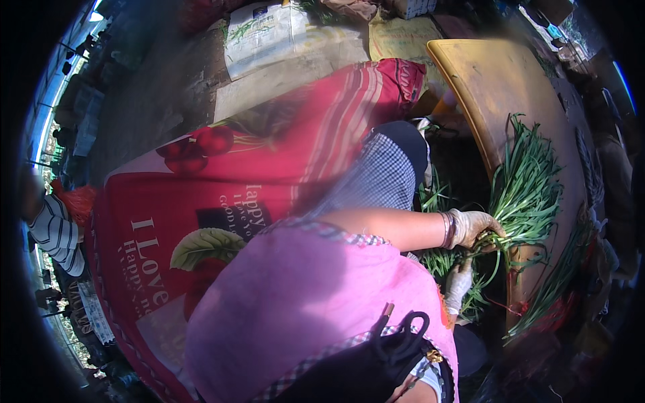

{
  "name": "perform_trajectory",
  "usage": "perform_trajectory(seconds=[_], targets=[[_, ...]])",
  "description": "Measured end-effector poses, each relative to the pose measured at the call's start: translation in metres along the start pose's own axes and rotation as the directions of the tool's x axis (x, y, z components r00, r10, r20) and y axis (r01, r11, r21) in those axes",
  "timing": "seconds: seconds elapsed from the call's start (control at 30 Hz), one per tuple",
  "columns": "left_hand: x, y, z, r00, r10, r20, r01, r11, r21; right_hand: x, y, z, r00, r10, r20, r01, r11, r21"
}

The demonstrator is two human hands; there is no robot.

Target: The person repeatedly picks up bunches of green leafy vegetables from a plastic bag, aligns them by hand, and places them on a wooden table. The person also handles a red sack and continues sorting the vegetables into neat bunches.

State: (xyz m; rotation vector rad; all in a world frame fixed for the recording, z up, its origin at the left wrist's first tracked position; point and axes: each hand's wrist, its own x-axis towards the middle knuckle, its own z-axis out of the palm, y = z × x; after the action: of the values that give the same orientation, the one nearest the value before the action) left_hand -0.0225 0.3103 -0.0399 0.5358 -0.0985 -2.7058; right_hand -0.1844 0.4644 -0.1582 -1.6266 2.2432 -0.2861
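Note:
My left hand (473, 229), in a soiled pale glove, is closed around the stem end of a bunch of long-leafed greens (526, 186). The leaves fan out over a worn yellow tabletop (504, 85). Just below it my right hand (458, 288), also gloved, reaches up towards the stem ends. Its fingers are partly hidden among the leaves, so its grip is unclear. More loose greens (438, 262) lie beneath and around both hands, between my legs and the table. A second batch of long greens (559, 282) rests along the table's near right side.
A large red printed cloth (242, 171) spreads to my left and behind. Flattened sacks (267, 38) with leaf scraps cover the ground beyond. At the far left are a person's striped sleeve (55, 229) and a red mesh bag (75, 201). Red string (519, 306) hangs at the table edge.

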Motion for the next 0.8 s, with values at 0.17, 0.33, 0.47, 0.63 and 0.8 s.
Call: perform_trajectory(seconds=[0.17,0.33,0.47,0.63,0.8], targets=[[-0.006,0.010,0.009,0.997,0.019,0.074,-0.016,0.999,-0.049,0.000,-0.008,-0.001,0.984,-0.057,0.170,0.069,0.995,-0.066],[-0.011,0.028,-0.009,0.997,-0.042,0.064,0.046,0.996,-0.073,-0.012,-0.031,-0.064,0.986,-0.038,0.163,0.046,0.998,-0.049],[-0.011,0.025,-0.019,0.987,-0.095,0.128,0.110,0.988,-0.113,-0.016,-0.017,-0.124,0.996,0.094,-0.002,-0.071,0.766,0.639],[-0.010,0.024,-0.023,0.941,-0.190,0.282,0.260,0.936,-0.237,0.006,-0.018,-0.134,0.950,0.182,-0.255,-0.057,0.901,0.430],[-0.005,0.027,-0.032,0.979,-0.080,0.186,0.102,0.988,-0.112,0.019,-0.019,-0.123,0.961,-0.033,-0.275,0.107,0.960,0.260]])
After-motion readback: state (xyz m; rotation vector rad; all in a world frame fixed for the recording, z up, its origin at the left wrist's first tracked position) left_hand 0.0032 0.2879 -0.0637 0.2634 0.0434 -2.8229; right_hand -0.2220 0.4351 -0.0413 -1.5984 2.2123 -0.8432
